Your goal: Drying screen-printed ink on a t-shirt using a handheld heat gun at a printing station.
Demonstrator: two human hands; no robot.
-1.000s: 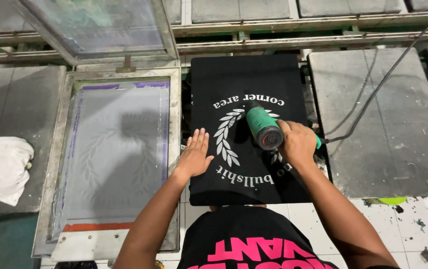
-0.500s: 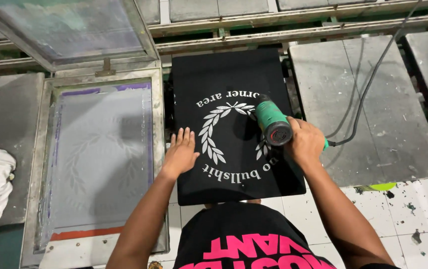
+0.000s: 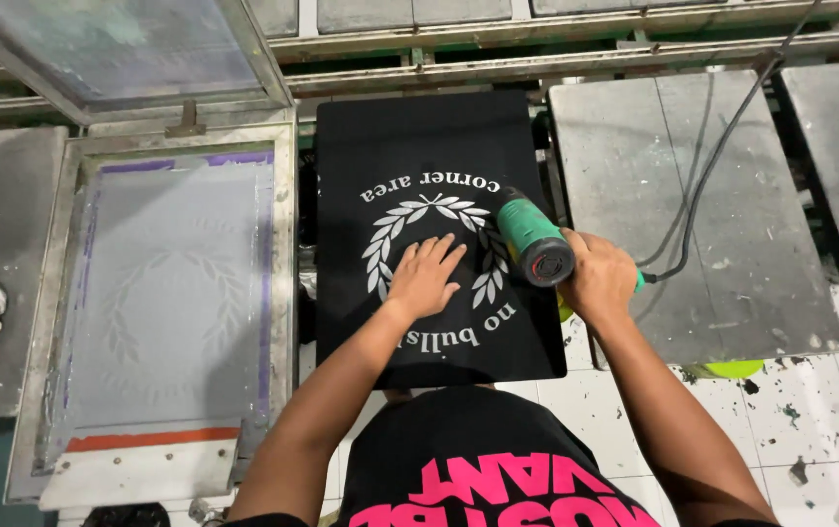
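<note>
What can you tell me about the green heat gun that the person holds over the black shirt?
The green heat gun has a round green barrel with a dark, round end that faces the camera. Its body looks like plastic. The right hand grips its handle, which is mostly hidden. It is tilted above the white wreath print on the black shirt; whether it touches the cloth cannot be told. A dark cable runs from it up to the right.

Screen-printing workshop: framed mesh screens, a row of flat grey printing boards, a black printed garment, and an ink-spattered tiled floor.
</note>
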